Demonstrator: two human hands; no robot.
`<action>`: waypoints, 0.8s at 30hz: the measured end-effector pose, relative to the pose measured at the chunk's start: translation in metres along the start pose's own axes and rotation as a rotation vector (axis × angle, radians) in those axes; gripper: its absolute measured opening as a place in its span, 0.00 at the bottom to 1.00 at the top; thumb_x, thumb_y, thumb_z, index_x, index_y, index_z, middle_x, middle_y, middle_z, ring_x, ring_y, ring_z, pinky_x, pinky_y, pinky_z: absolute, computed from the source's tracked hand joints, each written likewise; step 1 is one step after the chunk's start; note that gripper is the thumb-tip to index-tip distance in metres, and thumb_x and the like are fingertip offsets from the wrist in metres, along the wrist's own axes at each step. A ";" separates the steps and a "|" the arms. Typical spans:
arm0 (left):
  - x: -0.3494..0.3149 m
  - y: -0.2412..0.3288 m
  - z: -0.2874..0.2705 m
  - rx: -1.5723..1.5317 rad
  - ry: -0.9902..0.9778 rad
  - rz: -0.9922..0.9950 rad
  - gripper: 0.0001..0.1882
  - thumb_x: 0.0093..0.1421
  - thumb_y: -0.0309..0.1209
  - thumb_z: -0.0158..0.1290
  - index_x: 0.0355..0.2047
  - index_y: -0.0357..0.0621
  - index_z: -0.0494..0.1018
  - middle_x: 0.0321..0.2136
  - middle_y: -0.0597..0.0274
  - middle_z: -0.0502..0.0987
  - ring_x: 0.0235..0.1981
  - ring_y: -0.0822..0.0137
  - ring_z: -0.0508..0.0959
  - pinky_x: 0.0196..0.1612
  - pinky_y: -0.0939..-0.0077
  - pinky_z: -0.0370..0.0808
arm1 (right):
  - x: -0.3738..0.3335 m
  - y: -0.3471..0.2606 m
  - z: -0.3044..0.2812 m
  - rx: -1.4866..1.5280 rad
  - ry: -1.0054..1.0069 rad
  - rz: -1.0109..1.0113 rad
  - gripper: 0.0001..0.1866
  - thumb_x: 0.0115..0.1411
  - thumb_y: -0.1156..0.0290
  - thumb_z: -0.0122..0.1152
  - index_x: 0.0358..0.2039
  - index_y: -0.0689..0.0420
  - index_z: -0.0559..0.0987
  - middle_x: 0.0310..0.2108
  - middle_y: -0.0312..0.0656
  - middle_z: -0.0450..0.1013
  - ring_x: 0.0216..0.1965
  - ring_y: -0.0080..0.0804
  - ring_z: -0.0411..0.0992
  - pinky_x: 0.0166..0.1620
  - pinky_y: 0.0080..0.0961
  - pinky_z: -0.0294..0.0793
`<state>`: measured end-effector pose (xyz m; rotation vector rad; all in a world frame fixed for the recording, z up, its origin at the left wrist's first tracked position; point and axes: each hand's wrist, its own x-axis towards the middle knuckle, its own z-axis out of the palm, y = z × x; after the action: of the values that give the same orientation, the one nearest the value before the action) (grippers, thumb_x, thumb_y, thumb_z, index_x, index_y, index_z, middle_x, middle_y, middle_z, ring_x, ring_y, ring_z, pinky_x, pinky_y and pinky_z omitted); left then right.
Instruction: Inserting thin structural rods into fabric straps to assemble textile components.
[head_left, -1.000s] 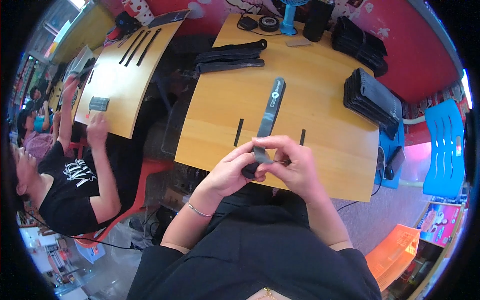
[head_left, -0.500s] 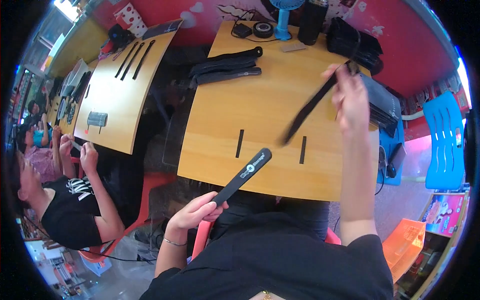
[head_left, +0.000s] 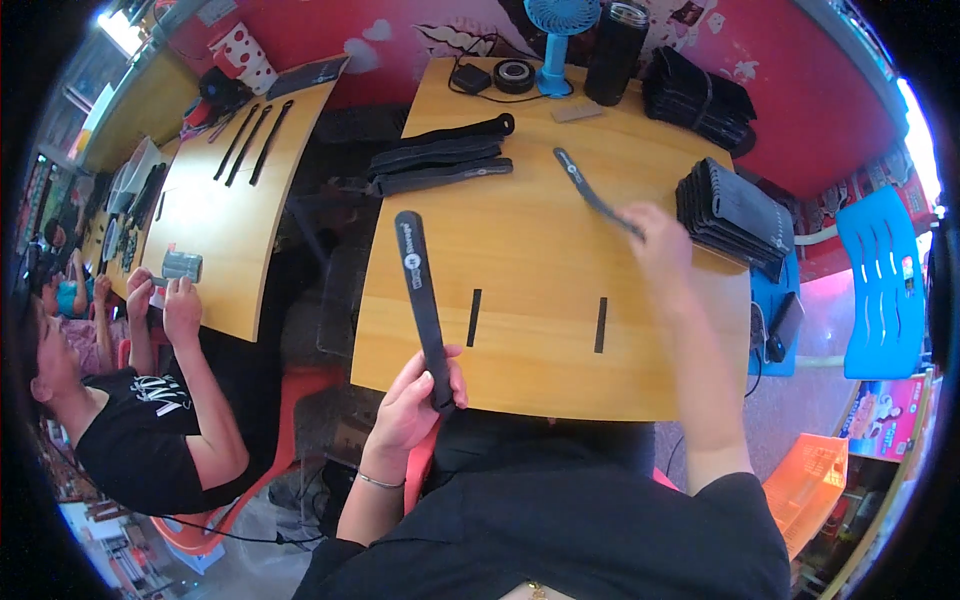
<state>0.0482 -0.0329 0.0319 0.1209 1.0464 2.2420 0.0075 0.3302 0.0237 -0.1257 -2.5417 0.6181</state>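
In my left hand [head_left: 412, 402] I grip a flat black strap [head_left: 418, 285] by its lower end. It stands up over the table's near left edge, its rounded tip at the top and pale print along its face. My right hand [head_left: 660, 242], slightly blurred, is closed on the near end of another black strap [head_left: 578, 182], which slants up and left over the tabletop. Between my hands, two short dark strips [head_left: 474, 318] lie parallel on the wooden table [head_left: 540, 375]. Just right of my right hand is a stack of black folded pieces [head_left: 735, 212].
A pile of black straps [head_left: 445, 155] lies at the table's far left. Along the back are a black adapter [head_left: 471, 79], a round black object [head_left: 514, 76], a blue fan [head_left: 557, 45], a dark bottle [head_left: 615, 55] and a tied black bundle [head_left: 700, 98]. A co-worker [head_left: 150, 430] sits at left.
My left hand has risen and turned its strap more upright. My right hand has moved left and down, away from beside the far bundle, swinging its strap to point up and left.
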 end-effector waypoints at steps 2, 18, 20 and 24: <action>0.011 -0.003 0.005 0.024 0.003 0.003 0.23 0.61 0.35 0.44 0.53 0.33 0.60 0.29 0.56 0.68 0.30 0.63 0.71 0.35 0.71 0.69 | -0.026 -0.004 -0.003 -0.146 -0.285 0.121 0.18 0.49 0.80 0.57 0.42 0.54 0.78 0.45 0.35 0.72 0.40 0.39 0.73 0.41 0.28 0.74; 0.034 -0.008 0.028 0.089 0.014 0.062 0.22 0.63 0.33 0.42 0.54 0.33 0.59 0.31 0.56 0.69 0.31 0.63 0.72 0.36 0.70 0.70 | -0.043 -0.009 -0.015 -0.025 -0.382 0.015 0.20 0.52 0.60 0.61 0.44 0.54 0.76 0.44 0.34 0.70 0.35 0.39 0.74 0.39 0.32 0.74; 0.034 -0.009 0.029 0.091 0.022 0.066 0.21 0.63 0.33 0.42 0.54 0.33 0.59 0.31 0.56 0.69 0.31 0.63 0.72 0.36 0.70 0.70 | -0.041 -0.013 -0.008 -0.056 -0.348 0.006 0.17 0.54 0.62 0.60 0.43 0.54 0.77 0.44 0.33 0.70 0.35 0.39 0.74 0.37 0.33 0.74; 0.034 -0.009 0.029 0.100 0.026 0.071 0.21 0.64 0.33 0.42 0.54 0.35 0.58 0.32 0.56 0.69 0.31 0.63 0.72 0.35 0.69 0.72 | -0.029 -0.005 0.003 -0.188 -0.253 0.092 0.16 0.54 0.63 0.58 0.43 0.55 0.76 0.44 0.34 0.71 0.35 0.39 0.74 0.36 0.33 0.74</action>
<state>0.0360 0.0104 0.0388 0.1739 1.1854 2.2600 0.0313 0.3184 0.0104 -0.2457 -2.8508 0.4523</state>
